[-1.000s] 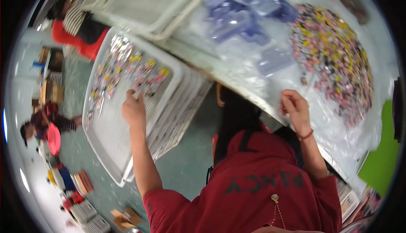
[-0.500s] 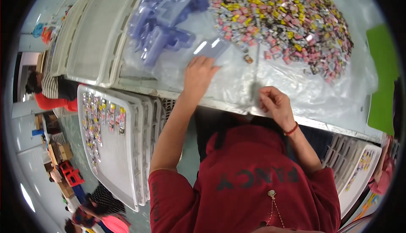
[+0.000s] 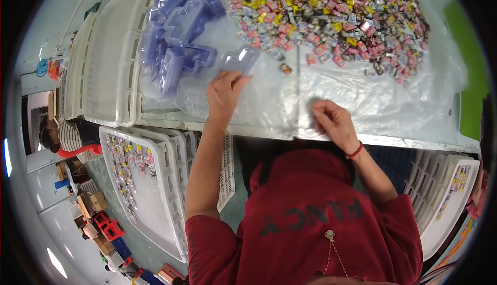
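My left hand (image 3: 223,96) has its thumb and fingers closed on the near end of a clear plastic blister tray (image 3: 242,59), which lies on the plastic-covered table (image 3: 272,98). Just beyond it, to the left, sits a heap of stacked bluish blister trays (image 3: 182,23). My right hand (image 3: 334,121) is held over the table's near edge with its fingers curled into a pinch; whatever is between the fingertips is hidden. Farther off spreads a large pile of small pink, yellow, white and dark pieces (image 3: 331,18). One brownish piece (image 3: 286,68) lies apart on the near side.
White crates (image 3: 111,52) stand along the table's left side. Stacked trays holding rows of small pieces (image 3: 147,192) are below at the left, and another stack (image 3: 445,202) at the right. A green panel (image 3: 468,78) borders the right end. Another person (image 3: 67,135) is at far left.
The view has shifted, so the table's contents appear farther left. My left fingers have drawn together on the blister tray's near end. My right hand keeps its pinch at nearly the same spot.
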Tool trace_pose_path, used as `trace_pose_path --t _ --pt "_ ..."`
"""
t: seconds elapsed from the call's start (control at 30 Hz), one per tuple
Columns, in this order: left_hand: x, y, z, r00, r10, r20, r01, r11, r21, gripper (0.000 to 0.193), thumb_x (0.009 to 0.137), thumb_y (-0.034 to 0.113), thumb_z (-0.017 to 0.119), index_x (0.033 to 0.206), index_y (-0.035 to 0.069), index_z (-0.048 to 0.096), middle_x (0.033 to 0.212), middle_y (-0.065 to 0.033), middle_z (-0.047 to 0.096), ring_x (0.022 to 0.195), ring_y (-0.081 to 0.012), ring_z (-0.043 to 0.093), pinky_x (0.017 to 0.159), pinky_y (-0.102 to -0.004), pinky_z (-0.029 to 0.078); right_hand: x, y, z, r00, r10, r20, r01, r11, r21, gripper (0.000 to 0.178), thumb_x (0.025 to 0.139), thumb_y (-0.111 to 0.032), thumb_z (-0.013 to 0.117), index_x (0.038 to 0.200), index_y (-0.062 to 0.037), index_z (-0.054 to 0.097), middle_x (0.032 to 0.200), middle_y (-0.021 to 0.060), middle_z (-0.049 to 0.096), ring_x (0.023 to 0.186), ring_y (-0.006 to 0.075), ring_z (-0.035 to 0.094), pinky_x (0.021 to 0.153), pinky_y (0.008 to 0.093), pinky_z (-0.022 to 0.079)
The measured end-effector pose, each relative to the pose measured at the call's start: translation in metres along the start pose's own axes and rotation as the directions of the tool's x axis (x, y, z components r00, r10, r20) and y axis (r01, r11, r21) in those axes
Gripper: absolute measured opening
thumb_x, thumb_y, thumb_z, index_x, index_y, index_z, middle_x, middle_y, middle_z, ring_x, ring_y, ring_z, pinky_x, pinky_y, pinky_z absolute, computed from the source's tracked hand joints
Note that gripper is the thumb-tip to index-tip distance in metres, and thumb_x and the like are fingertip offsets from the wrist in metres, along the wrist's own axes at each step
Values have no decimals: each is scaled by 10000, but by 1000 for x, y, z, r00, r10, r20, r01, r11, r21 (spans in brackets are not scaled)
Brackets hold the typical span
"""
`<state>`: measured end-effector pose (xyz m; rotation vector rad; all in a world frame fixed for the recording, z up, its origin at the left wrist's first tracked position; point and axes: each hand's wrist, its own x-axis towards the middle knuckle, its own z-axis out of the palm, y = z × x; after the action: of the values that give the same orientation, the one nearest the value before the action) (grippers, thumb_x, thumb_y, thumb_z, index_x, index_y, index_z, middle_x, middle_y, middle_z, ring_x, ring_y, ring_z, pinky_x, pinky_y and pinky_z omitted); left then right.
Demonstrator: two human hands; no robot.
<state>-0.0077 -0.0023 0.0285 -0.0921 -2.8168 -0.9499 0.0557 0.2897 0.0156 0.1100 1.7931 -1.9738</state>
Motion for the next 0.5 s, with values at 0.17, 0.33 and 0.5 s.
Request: trace_pose_path --t 0.17,0.33,0.5 --pt "2 -7 -3 998 41 -36 -43 997 -59 166 808 164 741 880 16 715 799 -131 659 686 -271 635 627 -336 483 -1 1 5 1000 1 -22 -1 1000 7 143 976 -95 556 1084 -11 596 781 -8 601 628 47 545 561 190 445" --pt "6 -9 -4 998 60 -25 -62 993 -102 155 823 136 724 892 0 693 776 -136 644 667 -295 621 596 -361 472 0 3 5 999 -1 -50 -4 996 -90 145 975 -92 558 1085 -9 601 775 -11 597 618 44 540 553 187 443" --pt "2 -14 22 945 261 -199 -190 929 317 106 881 101 612 973 47 612 849 -124 613 783 -340 619 658 -438 499 0 6 7 997 -32 -70 24 994 -108 146 969 -93 571 1084 -10 605 776 -13 599 612 44 539 548 191 440"
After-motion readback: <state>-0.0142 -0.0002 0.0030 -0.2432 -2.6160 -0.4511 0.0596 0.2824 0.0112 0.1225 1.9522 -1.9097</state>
